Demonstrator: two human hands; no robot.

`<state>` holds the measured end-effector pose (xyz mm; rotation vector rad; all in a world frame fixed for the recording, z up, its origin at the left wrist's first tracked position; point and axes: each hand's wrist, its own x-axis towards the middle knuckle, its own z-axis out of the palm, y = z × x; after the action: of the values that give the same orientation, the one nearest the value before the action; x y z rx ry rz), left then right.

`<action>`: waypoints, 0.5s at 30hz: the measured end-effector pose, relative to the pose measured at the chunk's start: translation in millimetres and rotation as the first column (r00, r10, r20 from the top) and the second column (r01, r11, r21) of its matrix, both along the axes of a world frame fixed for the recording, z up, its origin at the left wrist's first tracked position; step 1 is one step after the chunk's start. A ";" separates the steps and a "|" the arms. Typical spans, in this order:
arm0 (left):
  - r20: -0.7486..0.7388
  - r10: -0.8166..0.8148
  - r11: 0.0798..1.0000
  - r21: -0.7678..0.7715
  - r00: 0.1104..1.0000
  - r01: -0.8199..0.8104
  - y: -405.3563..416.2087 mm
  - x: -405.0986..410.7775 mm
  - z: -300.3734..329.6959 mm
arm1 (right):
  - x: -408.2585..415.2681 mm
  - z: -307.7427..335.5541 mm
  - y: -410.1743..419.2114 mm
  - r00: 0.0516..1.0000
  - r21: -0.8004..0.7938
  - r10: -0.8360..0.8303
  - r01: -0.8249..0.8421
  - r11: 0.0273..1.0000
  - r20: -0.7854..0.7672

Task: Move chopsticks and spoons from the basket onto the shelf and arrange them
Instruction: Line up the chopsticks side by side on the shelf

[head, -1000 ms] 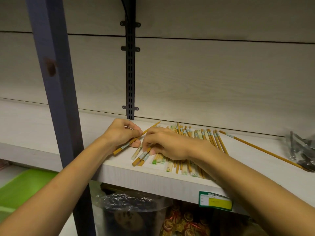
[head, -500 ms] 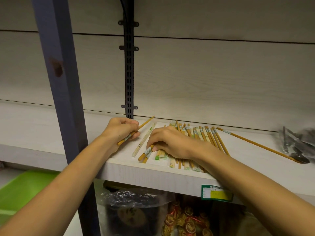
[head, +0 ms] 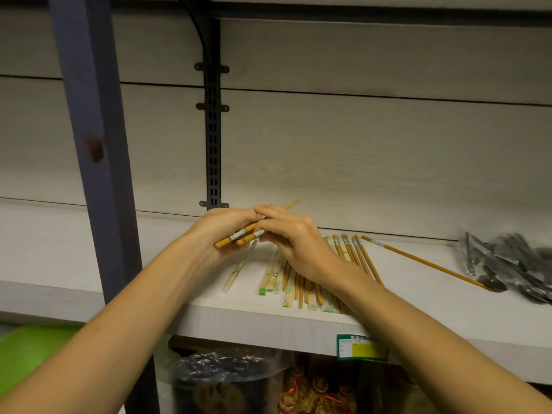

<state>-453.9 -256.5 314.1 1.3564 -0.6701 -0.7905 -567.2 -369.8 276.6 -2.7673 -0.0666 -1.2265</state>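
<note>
My left hand and my right hand meet above the white shelf, both gripping a few yellow-brown chopsticks with white labels; their thin tips stick out behind my fingers. Under my right hand lies a row of several chopsticks, some bare, some in paper wrappers. One wrapped pair lies apart on the left. A single long chopstick lies slanted to the right. Bagged dark spoons sit at the shelf's right end.
A blue-grey upright post stands left of my arms. A black slotted rail runs up the back wall. A green price tag hangs on the shelf edge. Below are bagged goods and a green surface.
My right hand lifted off the row with chopsticks and joined my left hand, which rose from the shelf. The camera view shifted upward slightly.
</note>
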 end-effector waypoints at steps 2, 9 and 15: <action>-0.003 -0.004 1.000 0.024 1.000 0.004 -0.6 -1.2 3.1 | -2.4 -0.5 -1.1 0.999 -0.027 0.010 -0.009 1.000 0.048; -0.247 -0.106 0.993 0.026 0.963 0.116 8.2 0.1 9.3 | -6.7 -1.5 -1.2 0.993 -0.076 0.049 -0.041 0.996 0.107; -0.362 -0.143 0.986 -0.131 0.921 0.102 5.8 -1.2 0.7 | -8.9 -2.6 3.7 0.993 -0.078 -0.046 0.054 0.995 0.106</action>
<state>-455.1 -250.7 314.9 1.0333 -0.4926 -1.0640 -576.1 -366.1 274.0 -2.7873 -0.0574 -1.4115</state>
